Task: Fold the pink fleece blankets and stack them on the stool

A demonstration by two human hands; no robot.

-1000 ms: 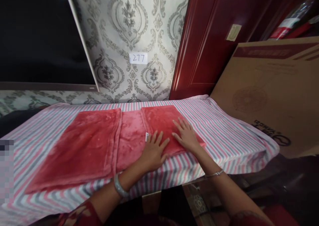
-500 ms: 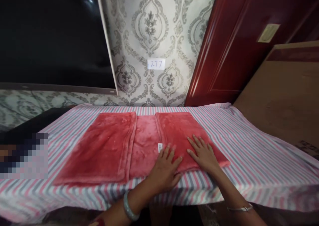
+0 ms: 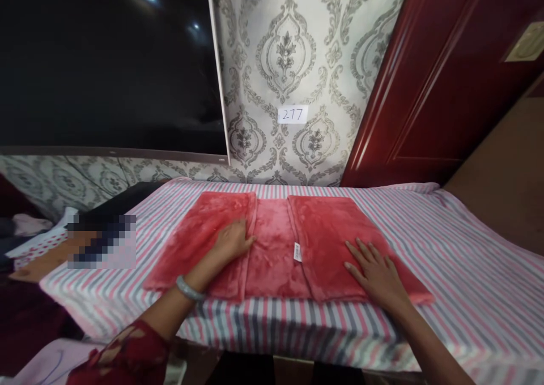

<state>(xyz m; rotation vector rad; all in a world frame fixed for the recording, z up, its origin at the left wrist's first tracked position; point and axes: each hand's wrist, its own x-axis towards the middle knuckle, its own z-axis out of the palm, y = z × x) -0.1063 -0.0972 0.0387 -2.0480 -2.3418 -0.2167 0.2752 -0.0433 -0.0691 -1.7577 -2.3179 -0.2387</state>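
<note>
A red plush blanket point(image 3: 272, 272) lies on the striped cloth, its left and right sides folded inward with a paler strip between them. My left hand point(image 3: 232, 240) rests on the left folded panel near its inner edge, thumb apart and fingers pointing away from me, slightly blurred. Flat on the right panel lies my right hand point(image 3: 376, 269), fingers spread and holding nothing. A small white tag point(image 3: 297, 252) sticks out by the right panel's inner edge.
The striped cloth point(image 3: 467, 272) covers the table. Behind it are a patterned wall with a paper marked 277 point(image 3: 293, 114), a large dark screen point(image 3: 106, 73) and a dark red door frame point(image 3: 382, 102). A brown cardboard sheet point(image 3: 505, 181) stands at the right.
My left hand has moved from the right panel across to the left one. My right hand stays flat on the right panel. The view has swung left.
</note>
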